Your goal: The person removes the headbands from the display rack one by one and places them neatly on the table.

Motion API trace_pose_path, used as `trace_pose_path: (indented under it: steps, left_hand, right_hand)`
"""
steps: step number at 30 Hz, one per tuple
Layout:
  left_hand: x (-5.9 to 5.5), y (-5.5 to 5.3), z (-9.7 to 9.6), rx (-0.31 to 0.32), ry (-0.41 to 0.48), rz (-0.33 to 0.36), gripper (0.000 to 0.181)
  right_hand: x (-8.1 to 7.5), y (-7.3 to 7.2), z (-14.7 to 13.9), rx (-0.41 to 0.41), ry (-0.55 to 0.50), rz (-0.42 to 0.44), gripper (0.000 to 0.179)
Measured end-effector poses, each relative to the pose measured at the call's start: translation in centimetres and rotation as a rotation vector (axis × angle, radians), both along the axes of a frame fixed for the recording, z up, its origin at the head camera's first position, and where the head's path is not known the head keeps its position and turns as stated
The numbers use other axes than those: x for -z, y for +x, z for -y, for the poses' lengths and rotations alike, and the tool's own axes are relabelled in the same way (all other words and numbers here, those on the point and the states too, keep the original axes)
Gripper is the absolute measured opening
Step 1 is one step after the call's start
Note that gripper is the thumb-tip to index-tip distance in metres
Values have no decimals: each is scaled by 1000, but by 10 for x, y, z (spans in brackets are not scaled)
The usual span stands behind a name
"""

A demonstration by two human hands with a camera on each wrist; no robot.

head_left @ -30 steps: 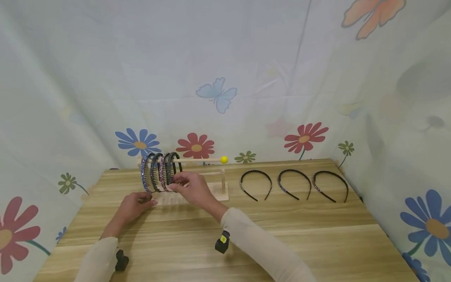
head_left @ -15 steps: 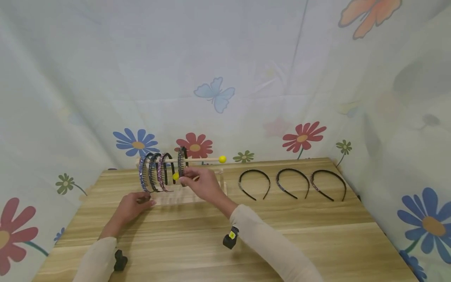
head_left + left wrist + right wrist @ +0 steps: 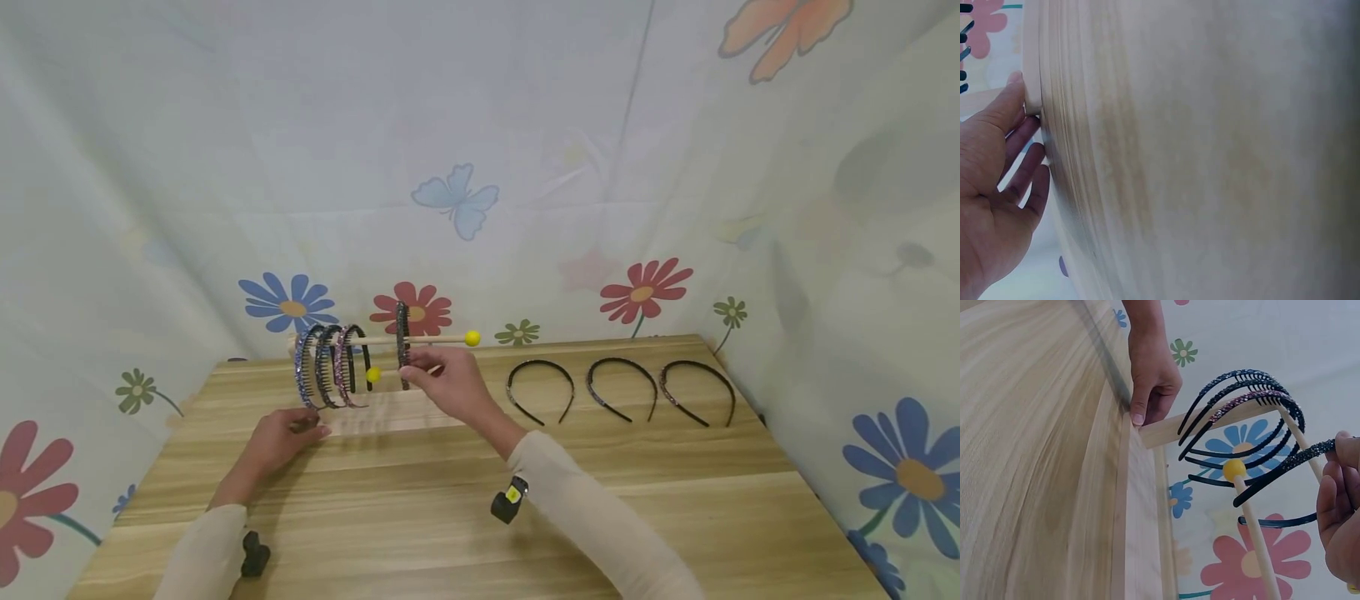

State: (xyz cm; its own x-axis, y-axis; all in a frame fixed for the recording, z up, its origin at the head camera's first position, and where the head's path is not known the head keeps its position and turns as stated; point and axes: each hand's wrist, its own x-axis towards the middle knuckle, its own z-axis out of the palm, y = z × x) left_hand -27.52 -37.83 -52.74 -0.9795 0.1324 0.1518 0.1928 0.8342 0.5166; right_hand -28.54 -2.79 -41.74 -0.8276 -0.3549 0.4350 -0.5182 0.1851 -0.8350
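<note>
My right hand [image 3: 453,379] pinches a dark glittery toothed headband [image 3: 402,333] near its lower end. This headband overlaps the upper rod [image 3: 442,339] of a wooden headband stand [image 3: 1141,512], well apart from the others. Farther left on the rod hang a blue glitter headband [image 3: 302,367], a dark blue one [image 3: 322,367] and a pink one [image 3: 340,367]. My left hand [image 3: 277,442] holds the left end of the stand's base, its thumb on the wood and the other fingers at the end face. In the right wrist view the held headband's open ends point toward the lower rod.
Yellow balls cap the upper rod [image 3: 472,338] and the lower rod [image 3: 1234,470]. Three thin black headbands lie in a row on the wooden table [image 3: 600,517]: one left [image 3: 540,362], one middle [image 3: 619,361], one right [image 3: 697,363]. A flowered curtain [image 3: 525,167] stands behind.
My right hand has drawn the dark glittery headband rightward along the upper rod, away from the pink one, and slightly up. The left hand keeps its place on the stand.
</note>
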Motion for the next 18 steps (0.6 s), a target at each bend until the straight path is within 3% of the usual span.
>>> trace_pose_path:
  steps: [18]
  left_hand:
    - [0, -1, 1, -4, 19, 33, 44]
  right_hand:
    - [-23, -2, -17, 0, 0, -70, 17]
